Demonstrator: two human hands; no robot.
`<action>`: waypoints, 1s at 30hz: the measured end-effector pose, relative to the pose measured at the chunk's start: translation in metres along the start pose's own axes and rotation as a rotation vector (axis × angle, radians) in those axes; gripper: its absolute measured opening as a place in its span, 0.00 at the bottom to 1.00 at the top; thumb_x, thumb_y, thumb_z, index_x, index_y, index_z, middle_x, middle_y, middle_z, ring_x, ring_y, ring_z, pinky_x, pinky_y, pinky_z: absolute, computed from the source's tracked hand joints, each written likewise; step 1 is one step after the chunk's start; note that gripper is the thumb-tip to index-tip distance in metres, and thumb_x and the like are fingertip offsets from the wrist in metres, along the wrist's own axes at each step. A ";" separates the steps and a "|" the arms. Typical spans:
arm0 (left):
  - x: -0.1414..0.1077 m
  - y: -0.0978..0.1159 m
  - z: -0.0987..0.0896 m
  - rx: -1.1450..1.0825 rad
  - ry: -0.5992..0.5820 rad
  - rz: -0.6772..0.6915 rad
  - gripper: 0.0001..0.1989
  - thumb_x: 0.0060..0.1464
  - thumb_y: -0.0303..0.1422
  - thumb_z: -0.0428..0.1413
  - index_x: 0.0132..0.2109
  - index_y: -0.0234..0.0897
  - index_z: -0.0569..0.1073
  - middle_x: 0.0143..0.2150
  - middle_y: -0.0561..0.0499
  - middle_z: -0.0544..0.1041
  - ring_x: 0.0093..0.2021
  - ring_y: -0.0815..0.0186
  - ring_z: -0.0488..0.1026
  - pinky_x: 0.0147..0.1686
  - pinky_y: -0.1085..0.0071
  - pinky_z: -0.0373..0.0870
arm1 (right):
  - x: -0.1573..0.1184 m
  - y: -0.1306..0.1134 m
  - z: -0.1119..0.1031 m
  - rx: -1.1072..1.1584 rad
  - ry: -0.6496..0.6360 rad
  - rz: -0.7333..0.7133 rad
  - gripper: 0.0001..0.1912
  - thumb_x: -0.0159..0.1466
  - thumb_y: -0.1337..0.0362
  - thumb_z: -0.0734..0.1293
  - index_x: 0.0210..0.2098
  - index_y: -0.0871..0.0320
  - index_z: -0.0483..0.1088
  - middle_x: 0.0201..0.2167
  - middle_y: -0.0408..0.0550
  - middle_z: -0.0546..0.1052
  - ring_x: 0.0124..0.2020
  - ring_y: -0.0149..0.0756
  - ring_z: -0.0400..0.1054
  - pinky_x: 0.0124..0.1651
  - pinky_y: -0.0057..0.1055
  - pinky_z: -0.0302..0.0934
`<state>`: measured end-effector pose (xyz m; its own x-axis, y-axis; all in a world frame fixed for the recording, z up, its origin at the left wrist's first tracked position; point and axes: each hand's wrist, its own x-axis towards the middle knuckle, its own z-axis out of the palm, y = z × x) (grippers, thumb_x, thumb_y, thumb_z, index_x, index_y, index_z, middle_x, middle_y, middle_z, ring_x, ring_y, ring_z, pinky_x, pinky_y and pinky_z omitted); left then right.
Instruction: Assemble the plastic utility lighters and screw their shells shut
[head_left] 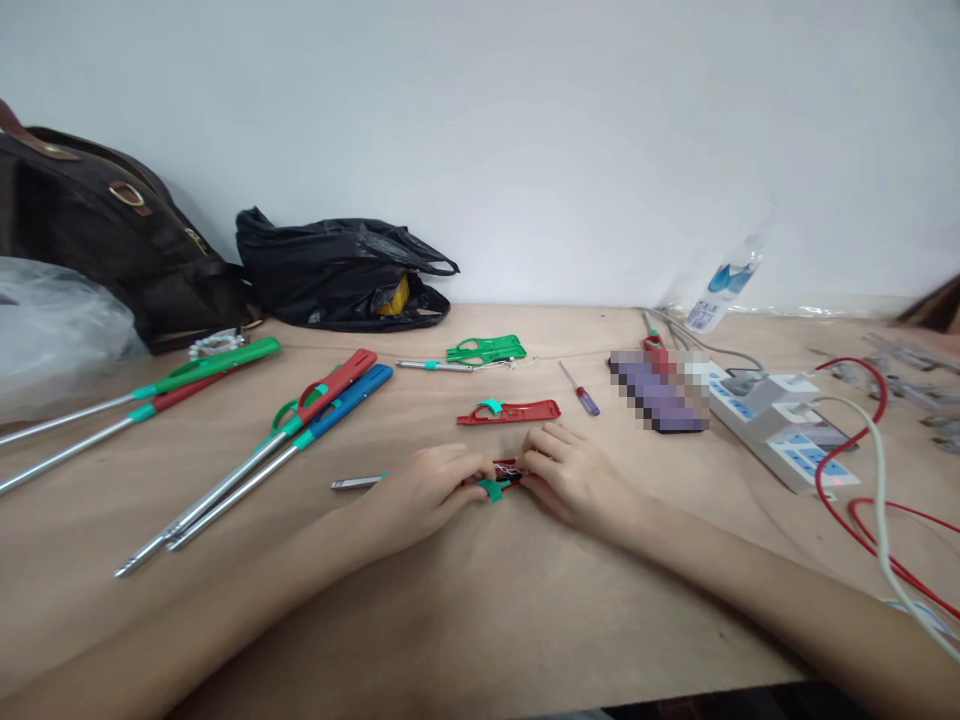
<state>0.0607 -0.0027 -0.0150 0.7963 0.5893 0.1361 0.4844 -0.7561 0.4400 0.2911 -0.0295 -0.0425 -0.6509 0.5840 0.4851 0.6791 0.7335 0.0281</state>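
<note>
Between my two hands lies an opened red lighter handle (507,465) with a green trigger, and thin wires and a dark part show inside it. My left hand (431,490) grips its left end, where a metal tube (357,483) sticks out beyond the hand. My right hand (574,475) has its fingers closed on the right end. Just behind them rests a loose red handle half (529,412) with a green trigger piece. Farther back are a green handle half (487,349) and a separate metal tube (435,366) with wires.
Long-tube lighters, one with a blue handle (349,402), lie at left. A purple screwdriver (585,398), a phone (660,395) and a power strip (780,440) with red and white cables are at right. A black plastic bag (337,270) and a water bottle (724,285) stand by the wall.
</note>
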 end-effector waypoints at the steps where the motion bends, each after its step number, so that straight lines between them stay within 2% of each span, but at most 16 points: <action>1: 0.000 0.000 0.001 0.002 0.000 0.001 0.05 0.61 0.28 0.53 0.43 0.38 0.73 0.37 0.52 0.77 0.36 0.65 0.73 0.35 0.73 0.66 | -0.001 0.000 0.000 -0.005 0.003 -0.006 0.12 0.69 0.70 0.58 0.34 0.62 0.71 0.32 0.52 0.72 0.34 0.39 0.63 0.37 0.34 0.59; 5: -0.002 -0.001 0.004 -0.009 0.027 0.031 0.06 0.62 0.29 0.51 0.43 0.37 0.73 0.37 0.51 0.77 0.37 0.65 0.73 0.35 0.72 0.67 | -0.002 -0.001 -0.001 0.011 -0.031 0.031 0.11 0.69 0.71 0.58 0.35 0.61 0.72 0.33 0.51 0.73 0.33 0.39 0.65 0.36 0.34 0.59; 9: -0.003 -0.001 0.004 -0.049 0.083 0.082 0.09 0.65 0.29 0.48 0.43 0.37 0.73 0.39 0.50 0.77 0.38 0.66 0.73 0.37 0.72 0.67 | -0.001 -0.002 -0.005 0.131 -0.087 0.112 0.09 0.68 0.70 0.59 0.35 0.60 0.70 0.33 0.50 0.73 0.32 0.36 0.66 0.33 0.31 0.60; 13: -0.001 -0.005 0.002 0.071 0.139 0.091 0.13 0.66 0.30 0.46 0.40 0.35 0.74 0.36 0.50 0.71 0.35 0.66 0.69 0.34 0.71 0.65 | 0.000 -0.001 -0.006 0.235 -0.089 0.189 0.07 0.67 0.71 0.61 0.34 0.59 0.68 0.32 0.48 0.72 0.31 0.35 0.67 0.33 0.30 0.60; 19: 0.002 -0.008 0.006 0.219 0.107 0.110 0.14 0.66 0.27 0.44 0.38 0.34 0.74 0.35 0.49 0.70 0.34 0.66 0.68 0.32 0.71 0.63 | -0.001 0.000 -0.004 0.327 -0.074 0.233 0.07 0.66 0.73 0.61 0.33 0.59 0.68 0.31 0.46 0.72 0.32 0.34 0.67 0.35 0.29 0.60; 24: 0.003 -0.008 0.009 0.278 0.129 0.109 0.13 0.66 0.28 0.44 0.38 0.34 0.73 0.33 0.50 0.68 0.32 0.67 0.66 0.30 0.72 0.61 | 0.000 -0.001 -0.004 0.356 -0.061 0.269 0.07 0.65 0.74 0.62 0.32 0.59 0.68 0.31 0.45 0.72 0.32 0.34 0.67 0.35 0.29 0.60; 30: 0.005 -0.009 0.009 0.323 0.136 0.192 0.15 0.66 0.26 0.42 0.35 0.33 0.71 0.33 0.50 0.68 0.31 0.67 0.65 0.29 0.73 0.60 | 0.001 -0.002 -0.005 0.362 -0.074 0.286 0.07 0.64 0.74 0.63 0.31 0.58 0.68 0.31 0.45 0.73 0.31 0.33 0.67 0.35 0.28 0.60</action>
<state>0.0635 0.0046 -0.0264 0.8390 0.4443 0.3142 0.4376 -0.8940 0.0960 0.2908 -0.0316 -0.0373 -0.4864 0.7937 0.3652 0.6811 0.6063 -0.4105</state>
